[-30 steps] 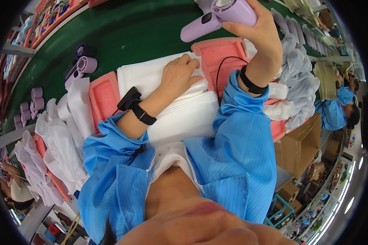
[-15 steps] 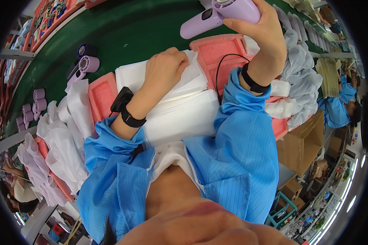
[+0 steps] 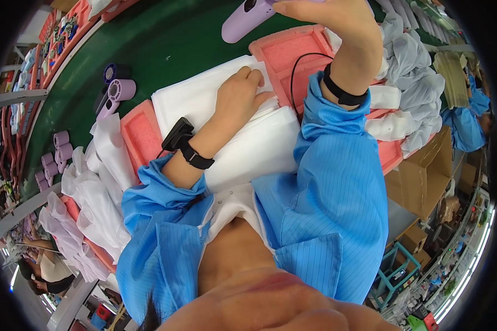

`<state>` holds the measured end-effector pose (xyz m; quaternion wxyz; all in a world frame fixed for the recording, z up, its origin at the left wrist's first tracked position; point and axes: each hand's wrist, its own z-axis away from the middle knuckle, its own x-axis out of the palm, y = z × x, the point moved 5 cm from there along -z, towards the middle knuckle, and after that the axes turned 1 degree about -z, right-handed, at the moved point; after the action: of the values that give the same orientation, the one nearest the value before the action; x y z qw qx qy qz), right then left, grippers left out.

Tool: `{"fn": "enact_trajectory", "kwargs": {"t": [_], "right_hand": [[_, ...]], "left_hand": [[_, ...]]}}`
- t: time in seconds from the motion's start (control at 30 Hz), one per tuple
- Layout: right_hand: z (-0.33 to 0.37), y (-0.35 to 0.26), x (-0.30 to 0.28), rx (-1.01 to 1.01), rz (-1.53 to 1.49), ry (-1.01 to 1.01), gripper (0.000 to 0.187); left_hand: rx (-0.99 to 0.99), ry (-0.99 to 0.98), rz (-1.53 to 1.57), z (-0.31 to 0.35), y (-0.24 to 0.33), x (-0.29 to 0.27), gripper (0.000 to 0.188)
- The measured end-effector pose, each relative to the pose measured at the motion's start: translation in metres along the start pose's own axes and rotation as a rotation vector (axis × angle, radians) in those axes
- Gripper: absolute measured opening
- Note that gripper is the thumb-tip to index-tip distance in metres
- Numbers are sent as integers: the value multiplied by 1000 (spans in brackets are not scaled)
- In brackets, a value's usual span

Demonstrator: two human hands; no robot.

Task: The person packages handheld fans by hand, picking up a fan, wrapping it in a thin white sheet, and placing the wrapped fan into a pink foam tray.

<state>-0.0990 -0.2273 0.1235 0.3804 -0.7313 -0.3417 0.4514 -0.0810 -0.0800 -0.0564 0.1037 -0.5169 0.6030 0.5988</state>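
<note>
My left hand [image 3: 238, 99] flat, fingers spread on white bags [image 3: 215, 99], my right hand [image 3: 337, 16] closed round a lilac dryer [image 3: 246, 19], probably by its handle, pink tray [image 3: 295, 55] under those fingers

Pretty bright, even overhead light, only soft shadows under the arms. Heavy fisheye: straight edges bend hard near the rim, and the corners go black. The big skin-toned blob at the bottom is way out of focus. White sheets [image 3: 243, 138] look slightly blown out.

Purple cylinders [image 3: 117, 88] lie on the green table [image 3: 165, 38], cardboard boxes [image 3: 425, 176] stacked right, pink foam tray [image 3: 141, 135] left
</note>
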Motion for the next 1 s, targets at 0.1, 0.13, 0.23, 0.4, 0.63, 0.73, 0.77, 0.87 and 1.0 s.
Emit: {"fn": "enact_trajectory", "kwargs": {"t": [0.1, 0.13, 0.23, 0.4, 0.63, 0.73, 0.77, 0.87, 1.0], "right_hand": [[1, -3, -1, -16, 42, -5, 48], [1, -4, -1, -17, 96, -4, 48], [0, -5, -2, -23, 207, -7, 47], [4, -4, -6, -40, 83, -22, 48], [8, -13, -9, -72, 112, 10, 50], [1, -14, 8, -70, 67, -63, 53], [-2, -12, 16, -82, 66, -76, 53], [-14, -5, 48, -101, -39, -130, 54], [-18, 25, 97, -326, -32, -137, 55]], "left_hand": [[-26, -1, 34, 0, -4, 2, 20], [-41, 3, 51, 0, -7, 2, 20], [-71, 4, 211, -2, -16, -2, 17], [-239, -30, 655, -6, -41, -10, 10], [-356, 124, 909, -13, -39, -68, 12], [-358, 232, 974, -9, -42, -86, 13], [-337, 292, 1000, -7, -42, -92, 13], [-279, 455, 1030, -6, -43, -111, 15], [-191, 679, 1099, -3, -43, -141, 17]]}}
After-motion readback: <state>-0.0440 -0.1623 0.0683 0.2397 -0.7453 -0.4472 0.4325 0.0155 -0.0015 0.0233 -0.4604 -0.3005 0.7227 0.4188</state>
